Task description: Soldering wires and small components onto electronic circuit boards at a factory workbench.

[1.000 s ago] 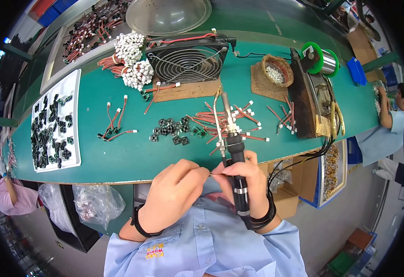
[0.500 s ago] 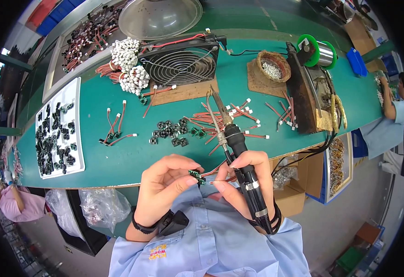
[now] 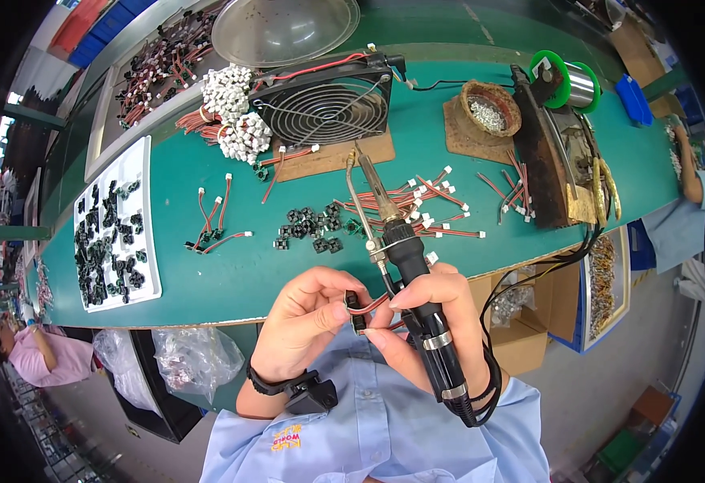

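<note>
A small black component with a thin, flat edge [image 3: 355, 312] is held in the air just in front of the near edge of the green worktop [image 3: 232, 282], pinched between the thumb and fingers of the left hand [image 3: 300, 322]. The right hand [image 3: 441, 322] is curled around a soldering iron with a black handle and bare metal barrel [image 3: 407, 249], its tip pointing away from the piece. The same hand's thumb and fingertips come together at a thin red-and-black wire lead [image 3: 370, 307] that runs to the component; whether it is joined there I can't tell.

By my reckoning this is partway through: to the left lie a few components with leads on [image 3: 205, 241], while loose black components [image 3: 312, 225] and a spread of red-and-black leads with white plugs [image 3: 417, 205] remain near the middle. The white plastic tray [image 3: 150, 217] holds many more components, seemingly without leads.

As for writing, the pale blue shirt [image 3: 368, 427] carries small yellow and red embroidered lettering [image 3: 286, 439]. The green-flanged spool of silvery wire [image 3: 582, 87] has a pale patch, perhaps a label, too small for me to read
</note>
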A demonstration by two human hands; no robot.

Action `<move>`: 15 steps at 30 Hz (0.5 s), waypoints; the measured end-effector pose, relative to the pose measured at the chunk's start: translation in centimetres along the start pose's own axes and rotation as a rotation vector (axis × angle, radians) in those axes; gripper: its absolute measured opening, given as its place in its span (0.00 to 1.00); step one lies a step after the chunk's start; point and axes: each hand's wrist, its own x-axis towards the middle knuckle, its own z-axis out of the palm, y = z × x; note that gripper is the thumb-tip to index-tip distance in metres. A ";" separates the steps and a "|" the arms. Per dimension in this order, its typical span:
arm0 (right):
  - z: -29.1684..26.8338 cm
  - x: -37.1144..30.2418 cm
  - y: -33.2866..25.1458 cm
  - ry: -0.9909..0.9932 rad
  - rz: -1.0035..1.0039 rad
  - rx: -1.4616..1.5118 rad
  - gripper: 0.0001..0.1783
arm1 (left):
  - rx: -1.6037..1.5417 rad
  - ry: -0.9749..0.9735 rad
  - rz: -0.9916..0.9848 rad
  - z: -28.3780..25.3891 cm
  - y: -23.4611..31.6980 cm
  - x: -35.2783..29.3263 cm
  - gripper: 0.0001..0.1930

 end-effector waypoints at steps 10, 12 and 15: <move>-0.3 0.3 -0.1 -0.058 -0.032 -0.047 0.23 | 0.051 0.013 0.037 0.2 -0.2 0.0 0.12; -0.3 0.3 -0.1 -0.050 -0.031 -0.042 0.23 | 0.044 0.015 0.042 0.3 -0.2 0.0 0.12; -0.3 0.2 -0.1 -0.038 -0.030 -0.034 0.23 | 0.039 0.010 0.043 0.3 -0.2 0.0 0.12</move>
